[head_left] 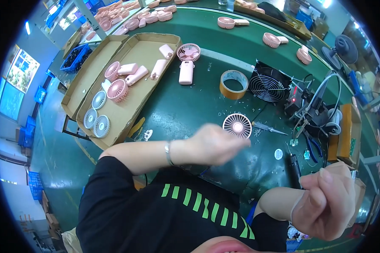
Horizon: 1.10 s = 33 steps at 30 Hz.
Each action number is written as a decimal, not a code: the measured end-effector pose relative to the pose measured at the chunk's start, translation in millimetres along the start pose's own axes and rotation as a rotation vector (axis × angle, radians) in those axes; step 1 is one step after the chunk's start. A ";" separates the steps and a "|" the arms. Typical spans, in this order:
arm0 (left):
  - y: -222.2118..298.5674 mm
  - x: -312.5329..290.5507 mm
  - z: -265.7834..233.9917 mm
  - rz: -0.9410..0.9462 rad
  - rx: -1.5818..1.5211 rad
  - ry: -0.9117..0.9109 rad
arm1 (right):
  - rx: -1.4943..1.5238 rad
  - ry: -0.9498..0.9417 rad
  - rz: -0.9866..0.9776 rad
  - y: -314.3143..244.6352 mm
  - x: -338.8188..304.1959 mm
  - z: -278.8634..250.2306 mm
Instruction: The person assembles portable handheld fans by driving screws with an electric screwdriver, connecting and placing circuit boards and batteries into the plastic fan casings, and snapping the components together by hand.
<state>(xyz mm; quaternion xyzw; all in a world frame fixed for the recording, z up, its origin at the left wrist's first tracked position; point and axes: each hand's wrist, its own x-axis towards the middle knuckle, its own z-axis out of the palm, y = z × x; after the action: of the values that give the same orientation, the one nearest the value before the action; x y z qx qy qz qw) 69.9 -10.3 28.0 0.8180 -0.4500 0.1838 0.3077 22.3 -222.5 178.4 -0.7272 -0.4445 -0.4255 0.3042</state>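
My left hand (215, 145) hovers over the green table, blurred, its fingers curled together beside a round fan grille (237, 125). Whatever it pinches, if anything, is hidden. At the lower right my right hand (325, 204) is raised with fingers folded in and thumb against them; its contents cannot be made out. Between the two hands are a small white disc (278, 154) and a black pen-like electric screwdriver (294, 166). Just past the grille lies a screwdriver with a clear handle (264, 126). A pink handheld fan (186, 72) lies farther away.
At left, a cardboard tray (145, 95) holds pink fan parts and white grilles. A tape roll (222, 89), a black cooling fan (268, 87) and a wire-fed device (299, 103) stand across the table. Blue-handled pliers (311, 148) lie right. Pink fans (271, 40) line the green belt behind.
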 end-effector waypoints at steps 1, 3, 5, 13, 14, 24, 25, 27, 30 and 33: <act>-11.3 0.7 -12.7 -0.078 0.083 -0.010 | -0.010 0.007 0.013 0.9 -0.3 -2.5; -40.6 -0.7 -40.2 -0.214 0.084 0.116 | 0.007 -0.060 0.044 -0.4 1.9 -5.9; -95.6 -18.5 -63.7 -0.343 0.237 0.231 | 0.084 -0.099 0.062 2.3 7.0 -3.7; -285.3 -177.2 -231.5 -1.340 0.561 0.088 | 0.234 -0.280 -0.044 0.5 17.9 10.3; -288.4 -158.9 -221.7 -1.329 0.537 0.072 | 0.266 -0.301 -0.037 2.7 16.7 16.9; -329.2 -184.7 -225.1 -1.249 0.833 -0.195 | 0.275 -0.217 -0.036 -5.3 8.1 23.5; -325.0 -223.5 -253.0 -1.259 0.681 0.211 | 0.330 -0.170 -0.093 -3.8 4.2 24.2; -326.5 -184.6 -217.0 -1.382 -0.035 0.792 | 0.316 -0.188 -0.068 -0.4 -3.2 39.1; -219.6 -66.7 -163.6 -1.060 -0.482 0.978 | 0.289 -0.217 -0.026 1.5 -2.4 44.3; -131.6 -27.4 -151.2 -0.777 -1.399 0.874 | 0.303 -0.226 -0.019 0.4 -1.3 38.8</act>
<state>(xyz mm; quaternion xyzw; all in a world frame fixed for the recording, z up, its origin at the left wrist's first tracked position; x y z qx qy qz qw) 163.7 161.2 80.1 0.3963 0.0048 0.0460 0.9169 35.8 -191.3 159.7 -0.7120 -0.5417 -0.2719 0.3544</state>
